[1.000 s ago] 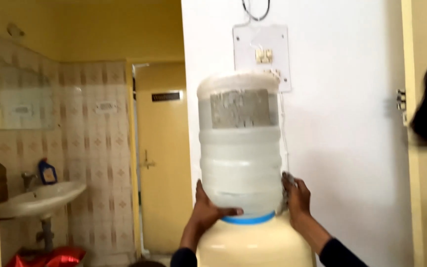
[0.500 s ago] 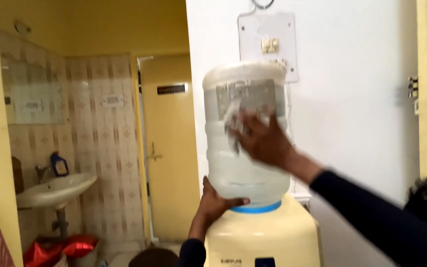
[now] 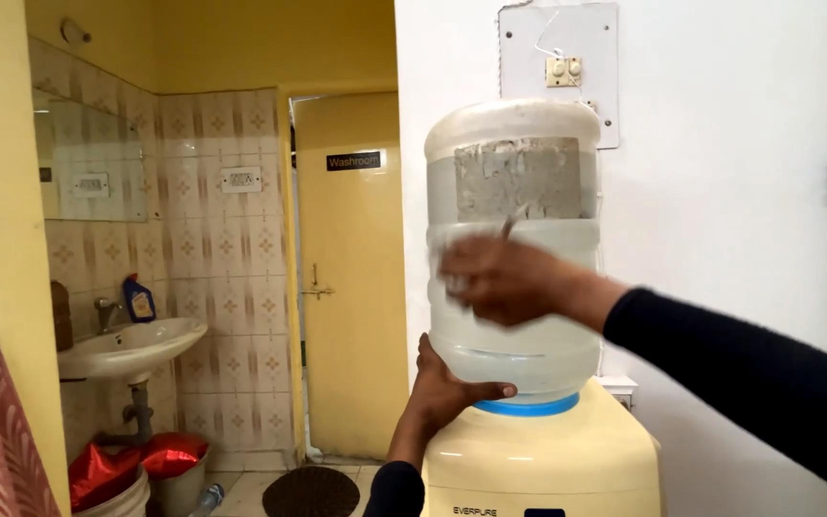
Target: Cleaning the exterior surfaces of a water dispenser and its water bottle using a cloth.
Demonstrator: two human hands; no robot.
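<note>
Inverted water jug (image 3: 514,191) sits neck-down on top of the cream dispenser (image 3: 538,460), blue collar (image 3: 528,406) at the joint, jug mostly empty. Right hand (image 3: 504,280) is in front of the jug's middle, blurred, fingers half curled, contact can't tell. Left hand (image 3: 442,388) is spread flat, pressing the jug's lower left shoulder. Wall switch plate (image 3: 559,72) sits above the jug, sink (image 3: 131,347) far left of it

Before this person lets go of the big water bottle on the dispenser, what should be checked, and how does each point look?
1. Water bottle upright, neck down in the blue collar: ok.
2. Left hand bracing the bottle's lower edge: ok.
3. Right hand steadying the bottle's front: cannot tell, it is blurred.
4. Neck fully seated: cannot tell, hidden.
5. Dispenser dry on top: ok, no water seen.
</note>
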